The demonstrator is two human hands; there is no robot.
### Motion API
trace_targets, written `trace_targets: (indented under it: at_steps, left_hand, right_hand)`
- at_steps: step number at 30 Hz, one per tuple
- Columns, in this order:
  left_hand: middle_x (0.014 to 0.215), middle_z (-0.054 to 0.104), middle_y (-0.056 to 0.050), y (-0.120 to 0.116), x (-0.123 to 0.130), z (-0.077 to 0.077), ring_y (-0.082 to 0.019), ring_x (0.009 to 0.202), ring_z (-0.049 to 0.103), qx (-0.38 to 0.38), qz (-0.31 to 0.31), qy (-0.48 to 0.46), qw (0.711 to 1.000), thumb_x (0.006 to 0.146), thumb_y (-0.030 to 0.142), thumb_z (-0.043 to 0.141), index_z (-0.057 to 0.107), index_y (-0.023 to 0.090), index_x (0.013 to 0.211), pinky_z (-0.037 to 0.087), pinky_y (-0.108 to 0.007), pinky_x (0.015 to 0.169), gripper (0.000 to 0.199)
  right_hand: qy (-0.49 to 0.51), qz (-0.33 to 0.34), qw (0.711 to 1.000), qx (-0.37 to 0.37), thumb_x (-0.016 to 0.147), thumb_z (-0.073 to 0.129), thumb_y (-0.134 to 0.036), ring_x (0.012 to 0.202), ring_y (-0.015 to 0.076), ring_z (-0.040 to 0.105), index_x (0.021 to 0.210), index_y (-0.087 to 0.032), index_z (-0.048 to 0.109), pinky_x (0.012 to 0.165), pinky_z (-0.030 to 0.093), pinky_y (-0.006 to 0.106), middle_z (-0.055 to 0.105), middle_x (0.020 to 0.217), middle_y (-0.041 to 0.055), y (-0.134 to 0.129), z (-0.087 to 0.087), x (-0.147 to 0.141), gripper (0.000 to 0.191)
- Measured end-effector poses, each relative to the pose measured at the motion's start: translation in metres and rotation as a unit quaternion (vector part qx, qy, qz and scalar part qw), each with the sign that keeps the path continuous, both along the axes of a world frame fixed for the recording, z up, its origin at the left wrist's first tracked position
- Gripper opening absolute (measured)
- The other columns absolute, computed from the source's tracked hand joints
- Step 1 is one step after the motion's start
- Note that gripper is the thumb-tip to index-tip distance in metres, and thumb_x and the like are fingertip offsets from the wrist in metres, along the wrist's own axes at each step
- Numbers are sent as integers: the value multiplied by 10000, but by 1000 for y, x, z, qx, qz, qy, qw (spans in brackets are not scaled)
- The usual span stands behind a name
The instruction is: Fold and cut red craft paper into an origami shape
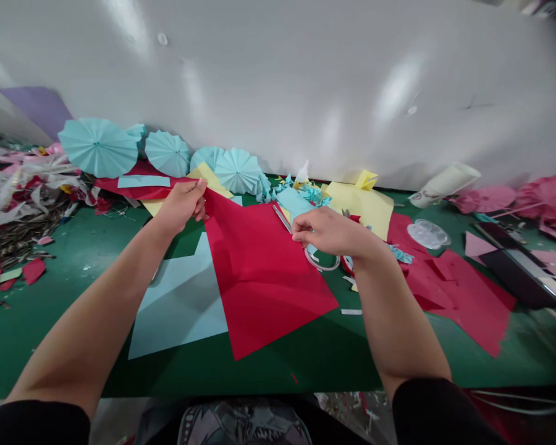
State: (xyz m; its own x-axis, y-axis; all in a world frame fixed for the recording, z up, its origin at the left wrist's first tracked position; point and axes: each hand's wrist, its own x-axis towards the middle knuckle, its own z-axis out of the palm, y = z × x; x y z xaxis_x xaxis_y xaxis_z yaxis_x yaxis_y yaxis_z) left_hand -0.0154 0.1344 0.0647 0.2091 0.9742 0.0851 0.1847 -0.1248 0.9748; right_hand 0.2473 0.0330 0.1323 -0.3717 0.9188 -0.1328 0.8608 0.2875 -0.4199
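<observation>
My left hand (185,201) pinches the top left corner of a red paper sheet (264,272), lifting that corner off the table. Closed at the sheet's right edge is my right hand (327,232). A slim silver metal tool (282,218) sticks out from its fingertips along that edge; its grip is hidden. Just below the hand a clear white ring (322,267) shows, and I cannot tell if it belongs to the tool. Light blue paper (180,306) lies under and to the left of the red sheet.
Light blue pleated paper rosettes (97,148) line the back by the grey wall. Ribbons and scraps (28,191) pile up at the left. Yellow paper (364,204), more red sheets (472,303), a clear lid (429,235) and a black case (523,275) lie right on the green table (278,371).
</observation>
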Motion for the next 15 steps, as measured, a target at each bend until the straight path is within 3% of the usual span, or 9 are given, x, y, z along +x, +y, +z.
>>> trace_targets:
  at_steps: [3,7,11,15]
  left_hand:
    - [321,307,100,3,-1,1,-57,293,372,-34,-6,-35,999,822,640,451,363,217,589,469,-271,457,490]
    - [407,445,61,2,-2,5,-80,367,468,-57,4,-69,996,839,600,450,443,197,666,493,-281,493,439]
    - [678,605,-31,1,-1,8,-131,537,596,-33,19,-83,996,868,420,387,510,177,805,533,-335,610,279]
    - [975,609,-91,0,4,7,-188,792,642,43,73,-48,995,816,273,440,451,197,964,515,-387,749,166]
  right_hand:
    - [3,-15,1000,19,760,511,-130,601,111,521,633,-186,524,571,357,242,592,625,-4,-2,3,2,139]
    - [29,-73,989,124,750,520,-107,669,135,536,686,-191,509,609,374,260,597,705,8,-5,5,4,106]
    - [57,-95,956,273,781,491,-116,765,168,555,762,-198,516,689,396,299,616,816,34,-9,7,-2,88]
    - [17,-92,909,407,839,417,-115,853,198,556,824,-220,530,847,366,387,610,823,33,-15,10,-11,155]
